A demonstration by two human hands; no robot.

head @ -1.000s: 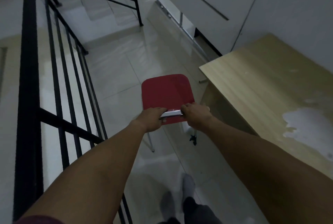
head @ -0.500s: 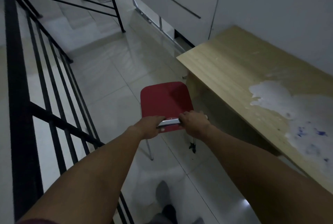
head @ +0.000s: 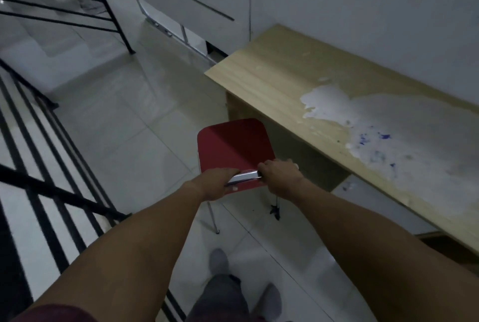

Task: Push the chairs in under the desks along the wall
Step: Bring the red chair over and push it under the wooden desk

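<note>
A red chair with chrome legs stands on the tiled floor, its seat beside the left end of a light wooden desk set against the white wall. My left hand and my right hand both grip the chrome bar along the chair's near edge, a short gap of bare metal between them. The seat's right front corner is close to the desk's side panel. The desk top has a large white worn patch with blue specks.
A black metal railing runs along the left, with stairs beyond it. White wall panels and a low metal frame stand behind the desk's far end. My feet in grey socks are on the tiles below the chair.
With both hands still on the bar, the chair has moved right toward the desk's end, and I have stepped closer. More of the desk top has come into view.
</note>
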